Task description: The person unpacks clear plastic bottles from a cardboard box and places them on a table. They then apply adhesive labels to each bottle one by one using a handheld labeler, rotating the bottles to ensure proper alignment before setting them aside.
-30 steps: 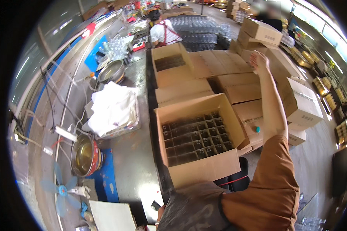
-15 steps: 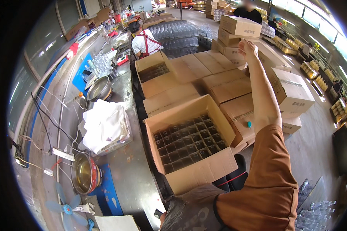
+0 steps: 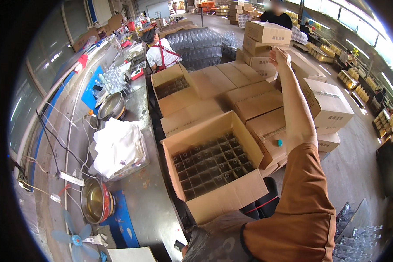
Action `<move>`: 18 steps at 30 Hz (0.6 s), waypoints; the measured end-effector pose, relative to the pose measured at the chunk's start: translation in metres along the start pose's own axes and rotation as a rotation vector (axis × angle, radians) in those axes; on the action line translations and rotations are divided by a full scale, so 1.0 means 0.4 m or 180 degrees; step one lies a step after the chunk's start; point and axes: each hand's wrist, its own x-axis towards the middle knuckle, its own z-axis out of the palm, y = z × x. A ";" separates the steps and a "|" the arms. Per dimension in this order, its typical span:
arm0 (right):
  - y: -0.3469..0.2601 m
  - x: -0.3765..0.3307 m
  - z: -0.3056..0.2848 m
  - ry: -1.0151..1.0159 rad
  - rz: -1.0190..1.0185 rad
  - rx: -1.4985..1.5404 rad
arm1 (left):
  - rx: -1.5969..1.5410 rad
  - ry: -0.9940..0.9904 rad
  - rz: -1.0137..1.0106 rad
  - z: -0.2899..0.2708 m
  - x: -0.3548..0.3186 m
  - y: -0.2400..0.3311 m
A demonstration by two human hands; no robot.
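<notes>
My right arm reaches far forward, over the closed cartons (image 3: 266,131). At its end my right hand (image 3: 280,58) is raised in front of the stacked cartons (image 3: 266,32), fingers curled in; whatever they may hold is too small to make out. Of my left hand (image 3: 184,250) only a sliver shows at the lower edge, beside a small dark thing (image 3: 179,245); its fingers are hidden. Directly before me stands an open carton (image 3: 222,196) with a divider grid, and clear glass bottles (image 3: 205,153) sit in many of its cells. A small teal round thing (image 3: 279,143) lies on the carton to its right.
Along the left runs a metal bench (image 3: 150,209) with white cloths (image 3: 118,142), metal bowls (image 3: 94,198) and a blue fan (image 3: 76,240). Another open carton (image 3: 172,83) stands farther off. One person (image 3: 161,54) works beyond it; another (image 3: 277,17) stands behind the stack. Glass bottles (image 3: 358,240) fill the lower right.
My right hand has come slightly lower, its fingers still curled. The view has shifted a little. The person in white by the bench leans farther left.
</notes>
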 end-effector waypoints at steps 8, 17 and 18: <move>-0.019 -0.013 -0.018 0.0060 0.0002 0.0122 | 0.0027 -0.0012 -0.0008 0.008 0.002 0.002; -0.022 -0.015 -0.068 0.0103 0.0069 0.0163 | 0.0037 -0.0067 -0.0025 0.031 -0.005 0.007; -0.023 -0.015 -0.079 0.0098 0.0065 0.0173 | 0.0037 -0.0074 -0.0010 0.035 -0.005 0.008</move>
